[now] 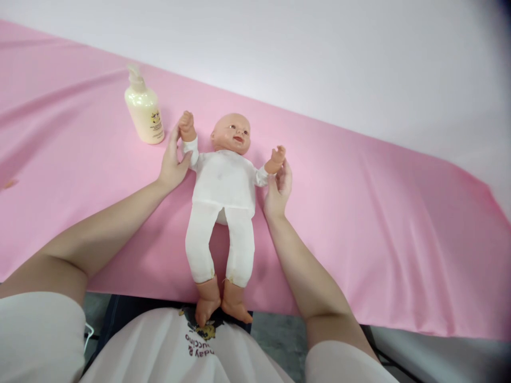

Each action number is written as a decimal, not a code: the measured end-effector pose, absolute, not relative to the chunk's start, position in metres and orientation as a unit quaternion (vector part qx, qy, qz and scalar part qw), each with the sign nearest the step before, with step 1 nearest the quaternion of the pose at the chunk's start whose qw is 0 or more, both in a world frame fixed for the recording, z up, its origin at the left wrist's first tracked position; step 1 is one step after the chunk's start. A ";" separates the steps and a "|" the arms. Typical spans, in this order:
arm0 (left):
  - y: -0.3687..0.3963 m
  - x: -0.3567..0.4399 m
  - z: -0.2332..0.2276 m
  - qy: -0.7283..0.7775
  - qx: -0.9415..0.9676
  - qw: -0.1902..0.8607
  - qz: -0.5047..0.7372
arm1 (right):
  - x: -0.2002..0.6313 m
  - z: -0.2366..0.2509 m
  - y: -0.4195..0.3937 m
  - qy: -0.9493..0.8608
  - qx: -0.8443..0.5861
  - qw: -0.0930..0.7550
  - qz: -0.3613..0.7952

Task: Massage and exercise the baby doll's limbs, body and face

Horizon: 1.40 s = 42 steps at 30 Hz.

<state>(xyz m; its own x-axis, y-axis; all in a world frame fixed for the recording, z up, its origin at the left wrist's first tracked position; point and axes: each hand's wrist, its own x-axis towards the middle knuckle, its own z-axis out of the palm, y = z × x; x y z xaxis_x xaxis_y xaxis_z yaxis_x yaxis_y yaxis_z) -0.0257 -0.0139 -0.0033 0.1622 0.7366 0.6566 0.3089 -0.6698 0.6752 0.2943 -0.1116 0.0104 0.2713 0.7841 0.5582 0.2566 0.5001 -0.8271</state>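
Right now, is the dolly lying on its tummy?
No, the doll lies on its back on the pink cloth, face up, arms raised.

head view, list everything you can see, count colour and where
baby doll: one, white suit, bare head, hands and feet, lying face up on the middle of the sheet, feet past its near edge
pump bottle: one, cream with a small label, upright on the sheet, left of the doll's head
pink sheet: one, pink, spread over the whole surface
wall: plain white, behind the sheet
floor: grey, below the near edge
shirt: one, white with a print, the person's own, at the bottom
left hand: one, at the doll's raised arm by the bottle, touching its sleeve
right hand: one, at the doll's other arm, fingers by its wrist
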 end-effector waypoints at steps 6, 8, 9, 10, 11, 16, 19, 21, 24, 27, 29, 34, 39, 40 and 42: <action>-0.026 -0.020 0.012 0.344 0.779 0.147 0.502 | 0.295 0.008 -0.116 -0.641 -0.502 0.558 0.161; -0.027 -0.017 0.011 0.351 0.789 0.129 0.487 | 0.296 0.007 -0.116 -0.674 -0.497 0.524 0.153; -0.028 -0.016 0.010 0.356 0.796 0.122 0.475 | 0.296 0.007 -0.116 -0.687 -0.495 0.510 0.152; -0.028 -0.015 0.009 0.360 0.803 0.115 0.461 | 0.296 0.007 -0.115 -0.696 -0.494 0.499 0.150; -0.029 -0.013 0.008 0.362 0.811 0.109 0.446 | 0.296 0.007 -0.115 -0.701 -0.493 0.493 0.148; -0.037 -0.007 0.007 0.355 0.847 0.094 0.385 | 0.295 0.008 -0.115 -0.708 -0.491 0.490 0.134; -0.039 -0.006 0.007 0.354 0.845 0.099 0.390 | 0.294 0.008 -0.115 -0.710 -0.495 0.485 0.128; -0.037 -0.008 0.005 0.356 0.834 0.105 0.408 | 0.293 0.008 -0.116 -0.701 -0.499 0.492 0.131; -0.029 -0.011 0.000 0.353 0.809 0.121 0.454 | 0.293 0.007 -0.116 -0.671 -0.509 0.517 0.155; -0.022 -0.013 -0.005 0.353 0.775 0.147 0.504 | 0.294 0.006 -0.115 -0.630 -0.517 0.549 0.185; -0.018 -0.014 -0.007 0.361 0.751 0.167 0.527 | 0.295 0.006 -0.113 -0.613 -0.510 0.573 0.189; -0.020 -0.012 -0.002 0.359 0.726 0.214 0.546 | 0.301 -0.002 -0.106 -0.558 -0.510 0.620 0.210; -0.024 -0.010 0.008 0.352 0.737 0.240 0.524 | 0.311 -0.019 -0.099 -0.495 -0.532 0.647 0.231; -0.023 -0.010 0.008 0.351 0.738 0.242 0.522 | 0.312 -0.020 -0.099 -0.498 -0.526 0.649 0.231; -0.021 -0.010 0.007 0.350 0.741 0.238 0.521 | 0.311 -0.019 -0.099 -0.504 -0.518 0.650 0.233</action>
<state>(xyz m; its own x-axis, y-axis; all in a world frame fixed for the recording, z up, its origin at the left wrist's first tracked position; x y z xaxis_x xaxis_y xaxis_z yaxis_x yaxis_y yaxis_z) -0.0101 -0.0211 0.0067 0.2125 0.7670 0.6054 0.2710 -0.6415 0.7176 0.3110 -0.0995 -0.0190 0.3837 0.8257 0.4135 0.2191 0.3536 -0.9094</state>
